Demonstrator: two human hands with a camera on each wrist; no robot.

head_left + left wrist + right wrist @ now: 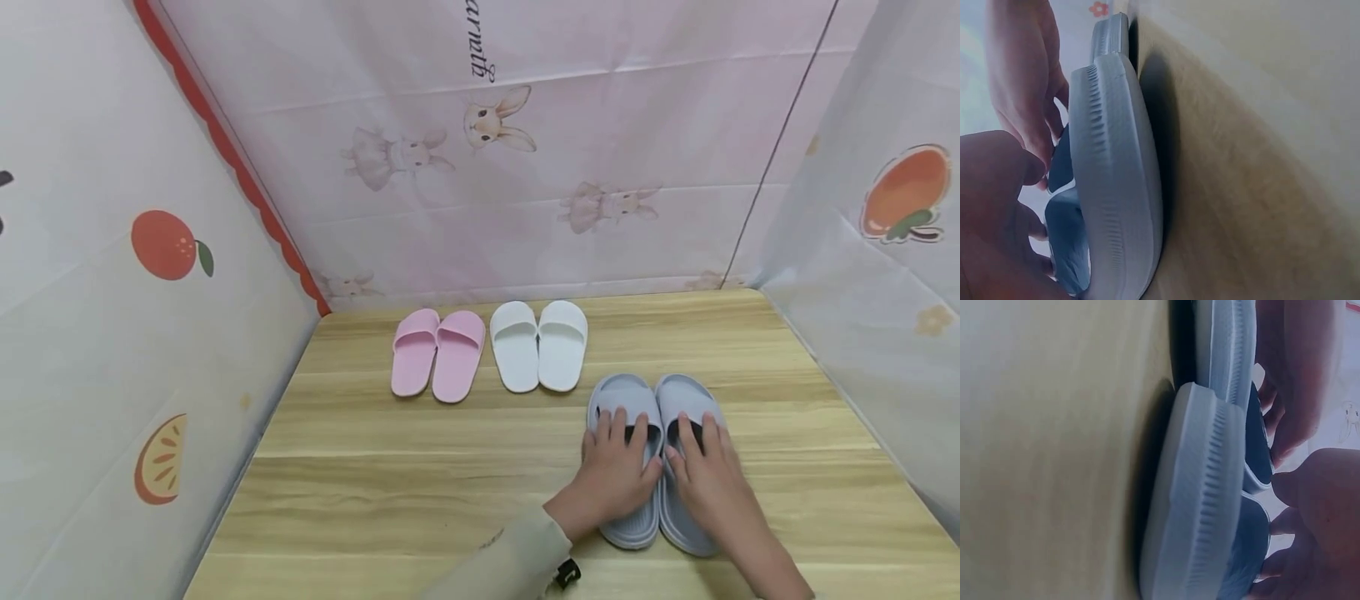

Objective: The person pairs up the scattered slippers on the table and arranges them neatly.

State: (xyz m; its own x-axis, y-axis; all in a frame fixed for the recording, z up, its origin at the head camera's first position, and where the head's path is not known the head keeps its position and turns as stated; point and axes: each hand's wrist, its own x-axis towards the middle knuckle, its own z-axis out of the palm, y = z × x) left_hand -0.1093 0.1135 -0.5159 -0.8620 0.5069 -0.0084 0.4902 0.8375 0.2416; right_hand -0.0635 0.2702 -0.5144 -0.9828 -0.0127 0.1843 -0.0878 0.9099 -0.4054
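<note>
Two hands lie spread on the grey slippers [656, 458]: left hand [611, 479] on the left one, right hand [708, 479] on the right, near the counter's [375, 475] near right.

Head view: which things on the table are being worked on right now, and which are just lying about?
In hand:
- blue-grey slippers, side by side near the table's right front
- left hand on the left slipper, fingers at its strap
- right hand on the right slipper

Lying about:
- pink slippers
- white slippers
- wooden table
</note>
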